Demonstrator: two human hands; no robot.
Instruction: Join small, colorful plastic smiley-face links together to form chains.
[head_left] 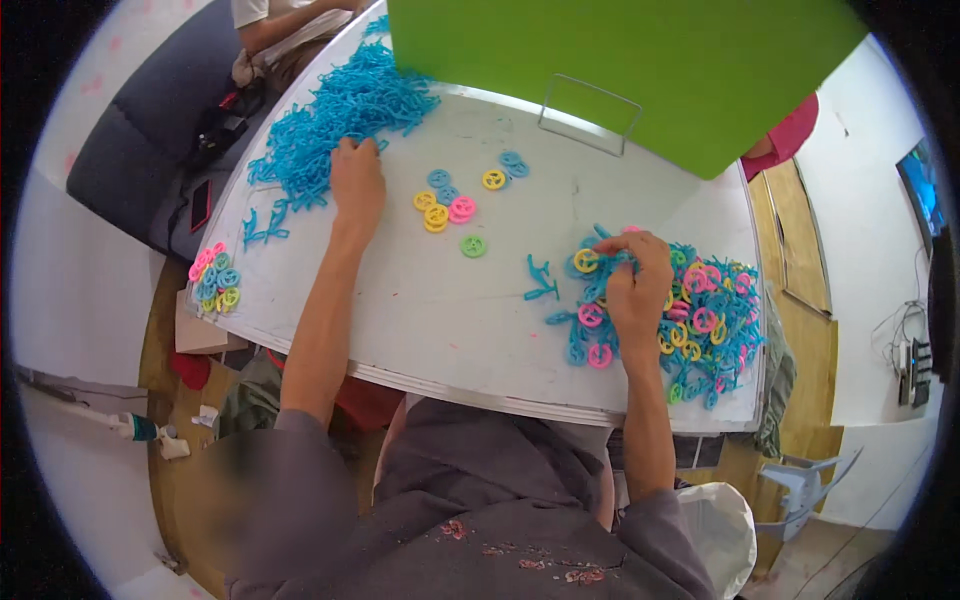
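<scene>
My left hand point(358, 187) reaches to the near edge of a large heap of blue branching plastic pieces point(350, 105) at the far left. Its fingers are curled in among the pieces, and what they grip is hidden. On the right, my right hand point(642, 282) bends its fingers and thumb round a blue plastic piece point(618, 258), at the left side of a mixed pile. In that pile point(705, 325), blue pieces lie with pink, yellow and green wheels. A yellow wheel point(586, 261) shows beside my right fingertips; whether it is joined to the held piece I cannot tell.
Several loose small wheels point(461, 209) lie mid-table, a stack of wheels point(215, 278) at the left edge. A blue piece point(541, 278) lies left of my right hand. A green panel point(620, 70) stands across the far side; another person point(290, 35) sits at far left.
</scene>
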